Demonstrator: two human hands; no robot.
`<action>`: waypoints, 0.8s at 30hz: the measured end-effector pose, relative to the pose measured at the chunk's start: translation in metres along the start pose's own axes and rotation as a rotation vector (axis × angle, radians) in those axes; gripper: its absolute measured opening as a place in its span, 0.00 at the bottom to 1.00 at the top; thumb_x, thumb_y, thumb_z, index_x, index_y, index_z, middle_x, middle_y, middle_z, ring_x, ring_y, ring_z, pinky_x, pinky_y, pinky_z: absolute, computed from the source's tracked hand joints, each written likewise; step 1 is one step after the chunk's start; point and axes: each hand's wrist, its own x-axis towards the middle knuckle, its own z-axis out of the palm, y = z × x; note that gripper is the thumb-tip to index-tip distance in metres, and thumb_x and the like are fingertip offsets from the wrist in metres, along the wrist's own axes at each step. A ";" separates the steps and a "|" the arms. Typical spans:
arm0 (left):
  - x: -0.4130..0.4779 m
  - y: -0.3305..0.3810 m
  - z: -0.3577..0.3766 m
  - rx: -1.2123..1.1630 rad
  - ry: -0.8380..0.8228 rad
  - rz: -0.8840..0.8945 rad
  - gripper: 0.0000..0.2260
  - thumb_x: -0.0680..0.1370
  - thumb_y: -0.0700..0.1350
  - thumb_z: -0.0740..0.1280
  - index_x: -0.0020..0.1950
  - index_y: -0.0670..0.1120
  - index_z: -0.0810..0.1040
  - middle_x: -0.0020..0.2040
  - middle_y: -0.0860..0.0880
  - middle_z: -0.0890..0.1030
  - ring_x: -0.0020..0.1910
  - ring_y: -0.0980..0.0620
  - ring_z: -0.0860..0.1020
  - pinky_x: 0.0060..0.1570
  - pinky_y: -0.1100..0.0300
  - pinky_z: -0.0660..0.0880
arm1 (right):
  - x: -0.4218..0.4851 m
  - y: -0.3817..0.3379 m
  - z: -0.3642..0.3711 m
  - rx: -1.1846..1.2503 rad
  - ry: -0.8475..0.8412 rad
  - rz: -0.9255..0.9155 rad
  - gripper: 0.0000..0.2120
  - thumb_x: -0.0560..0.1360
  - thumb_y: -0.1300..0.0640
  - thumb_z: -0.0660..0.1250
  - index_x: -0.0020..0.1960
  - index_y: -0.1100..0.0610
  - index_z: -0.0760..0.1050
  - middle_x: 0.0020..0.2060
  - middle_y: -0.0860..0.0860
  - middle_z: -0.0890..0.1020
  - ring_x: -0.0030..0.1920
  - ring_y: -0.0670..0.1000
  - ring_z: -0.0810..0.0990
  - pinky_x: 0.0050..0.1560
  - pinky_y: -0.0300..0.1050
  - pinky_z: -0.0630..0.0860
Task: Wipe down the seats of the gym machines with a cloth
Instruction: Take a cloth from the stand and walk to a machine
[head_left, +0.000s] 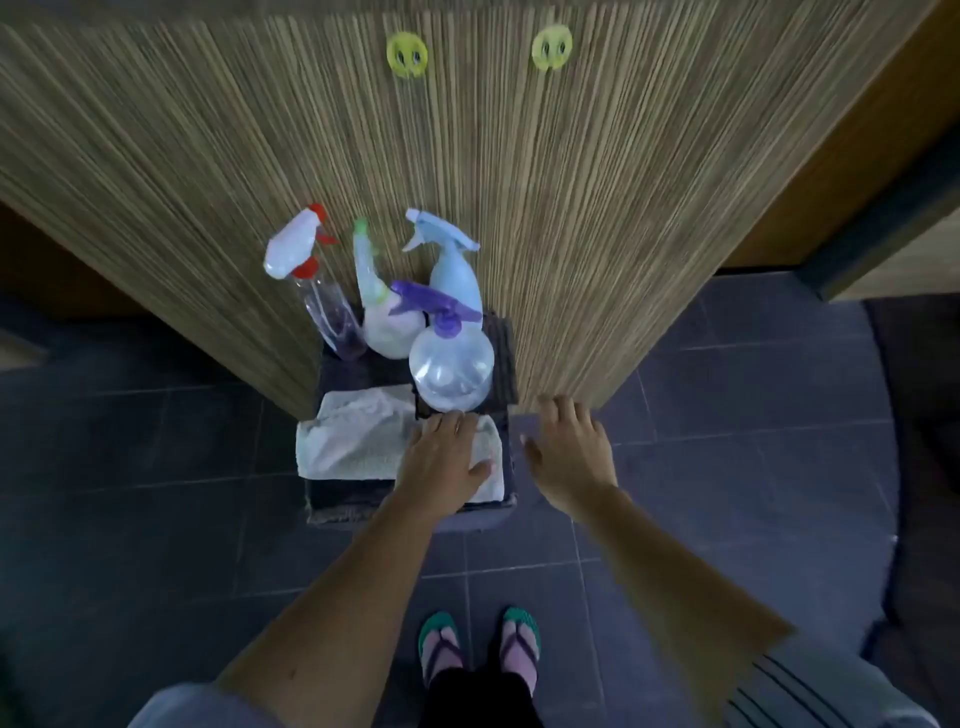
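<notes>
A white folded cloth (343, 441) lies on a small dark stool (363, 506) in front of a wood-striped wall. My left hand (441, 457) rests flat on the right part of the cloth, fingers spread, not gripping it. My right hand (569, 447) hovers open just right of the stool, fingers spread near the base of the wall, holding nothing. No gym machine or seat is in view.
Several spray bottles stand at the back of the stool: a red-trigger bottle (306, 260), a green-tipped bottle (374, 301), a blue bottle (452, 270) and a purple-trigger clear bottle (449, 364). The striped wall (571, 208) rises behind. My feet in green sandals (478, 649) stand on dark tiles.
</notes>
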 end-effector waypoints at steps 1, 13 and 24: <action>0.005 -0.003 0.008 0.029 -0.011 0.016 0.28 0.76 0.58 0.63 0.72 0.46 0.65 0.67 0.47 0.71 0.66 0.45 0.68 0.66 0.47 0.63 | 0.003 0.002 0.007 0.019 0.008 0.013 0.23 0.78 0.48 0.58 0.68 0.60 0.63 0.62 0.58 0.72 0.62 0.60 0.70 0.58 0.54 0.69; 0.032 -0.028 0.062 0.320 0.152 0.179 0.39 0.66 0.71 0.64 0.66 0.44 0.70 0.56 0.45 0.77 0.48 0.43 0.75 0.46 0.47 0.72 | 0.010 0.014 0.072 0.091 0.024 0.098 0.22 0.77 0.53 0.61 0.67 0.62 0.65 0.60 0.59 0.74 0.61 0.61 0.71 0.58 0.54 0.69; 0.029 -0.019 0.057 0.308 0.191 0.098 0.30 0.61 0.68 0.72 0.46 0.43 0.78 0.34 0.45 0.77 0.31 0.45 0.77 0.29 0.56 0.72 | -0.013 0.020 0.070 0.084 0.015 0.179 0.21 0.78 0.51 0.57 0.68 0.61 0.64 0.62 0.58 0.73 0.62 0.60 0.71 0.59 0.53 0.69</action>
